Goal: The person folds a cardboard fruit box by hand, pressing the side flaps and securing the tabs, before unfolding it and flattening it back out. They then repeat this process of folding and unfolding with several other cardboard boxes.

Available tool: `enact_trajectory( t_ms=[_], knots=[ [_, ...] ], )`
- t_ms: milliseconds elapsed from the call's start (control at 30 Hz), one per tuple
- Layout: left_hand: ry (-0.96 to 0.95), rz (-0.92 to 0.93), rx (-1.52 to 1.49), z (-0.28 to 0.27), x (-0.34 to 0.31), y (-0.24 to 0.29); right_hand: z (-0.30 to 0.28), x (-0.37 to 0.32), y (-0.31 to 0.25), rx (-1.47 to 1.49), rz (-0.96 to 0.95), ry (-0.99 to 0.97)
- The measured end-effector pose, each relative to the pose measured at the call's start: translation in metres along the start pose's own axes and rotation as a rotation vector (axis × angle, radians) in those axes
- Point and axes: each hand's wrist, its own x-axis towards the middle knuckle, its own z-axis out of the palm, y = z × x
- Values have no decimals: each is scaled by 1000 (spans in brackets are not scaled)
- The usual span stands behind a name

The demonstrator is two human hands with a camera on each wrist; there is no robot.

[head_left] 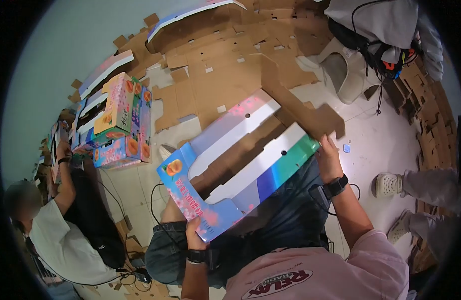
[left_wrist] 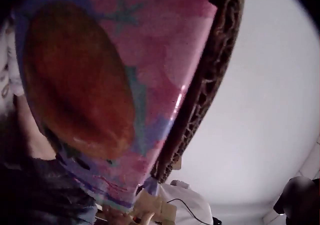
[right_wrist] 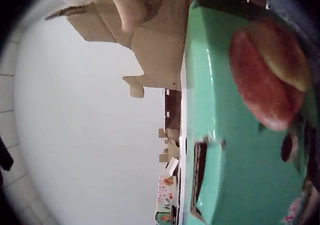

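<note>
A printed cardboard fruit box (head_left: 175, 187) with an open slot along its top lies tilted over the person's lap. Its left end is blue and pink with a peach picture; the right end has a raised plain brown flap (head_left: 310, 120). The left hand (head_left: 194, 235) grips the box's near left corner, its fingers partly hidden by the panel. At the right end, the right hand (head_left: 330, 159) holds the green corner, its thumb (right_wrist: 131, 17) against the brown flap in the right wrist view. A peach-printed side panel (left_wrist: 170, 45) fills much of the left wrist view.
Flat brown cardboard sheets (head_left: 190, 100) cover the floor ahead. Several printed boxes (head_left: 123, 150) are stacked at the left, near a seated person (head_left: 70, 240). A plastic stool (head_left: 340, 75) stands at upper right, with another person's shoes (head_left: 389, 185) at right and cardboard stacked beyond.
</note>
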Motion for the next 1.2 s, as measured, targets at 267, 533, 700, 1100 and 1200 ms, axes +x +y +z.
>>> enact_trajectory(
  t_ms=[267, 533, 700, 1100, 1200],
  knots=[
    [-25, 16, -283, 121, 15, -33, 58, -88, 22, 58, 509, -296],
    [-57, -389, -184, 158, -12, -97, 59, -110, 23, -1, 655, -226],
    [-82, -545, -145, 153, -7, -92, 51, -102, 34, 106, 714, -184],
    [-648, 325, 1057, 199, 30, 4, 44, -107, 66, 108, 490, -192],
    [-620, 971, 1272, 222, 59, -15, 40, -108, 70, 89, 463, -193]
  ],
)
